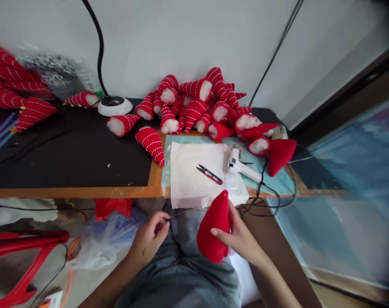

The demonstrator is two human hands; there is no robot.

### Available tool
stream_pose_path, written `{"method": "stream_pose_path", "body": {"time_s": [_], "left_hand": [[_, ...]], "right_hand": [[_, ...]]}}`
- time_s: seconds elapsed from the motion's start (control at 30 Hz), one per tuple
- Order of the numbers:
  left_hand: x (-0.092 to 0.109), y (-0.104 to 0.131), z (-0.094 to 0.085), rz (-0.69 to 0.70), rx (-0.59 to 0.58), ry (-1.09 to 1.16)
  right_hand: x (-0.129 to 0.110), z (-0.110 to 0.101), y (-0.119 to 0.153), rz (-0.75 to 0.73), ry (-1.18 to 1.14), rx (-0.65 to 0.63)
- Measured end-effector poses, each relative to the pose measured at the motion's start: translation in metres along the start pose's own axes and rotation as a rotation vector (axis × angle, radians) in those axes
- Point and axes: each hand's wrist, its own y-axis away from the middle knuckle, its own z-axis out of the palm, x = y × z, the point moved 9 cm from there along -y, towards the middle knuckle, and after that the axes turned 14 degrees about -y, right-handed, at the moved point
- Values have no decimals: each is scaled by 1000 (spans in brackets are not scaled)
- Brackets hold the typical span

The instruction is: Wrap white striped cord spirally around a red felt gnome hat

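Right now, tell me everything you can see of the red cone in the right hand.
The red cone looks plump and plain, like felt, with a rounded base. In the picture, its tip points up. The right hand holds it over the lap, thumb across its side. A cord leads toward it; contact is unclear.

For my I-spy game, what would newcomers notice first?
Probably the heap of red, mostly white-striped fabric cones at the back of the black table. Nearer, the right hand holds a plain red fabric cone; farther left, the left hand pinches red-and-white string.
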Motion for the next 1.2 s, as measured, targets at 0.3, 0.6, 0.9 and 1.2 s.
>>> {"method": "stream_pose_path", "body": {"time_s": [0.3,0.6,0.9,1.2], "left_hand": [[-96,8,28,-175,-123,-264],[-85,-19,30,-123,-44,-157],[-85,3,-2,-305,246,432],[6,10,-70,-226,288,1186]], "right_hand": [[14,75,-9,-81,223,-372],[84,132,-52,41,947,-430],[85,143,-38,-65,925,-558],[74,146,24,-205,608,-921]]}}
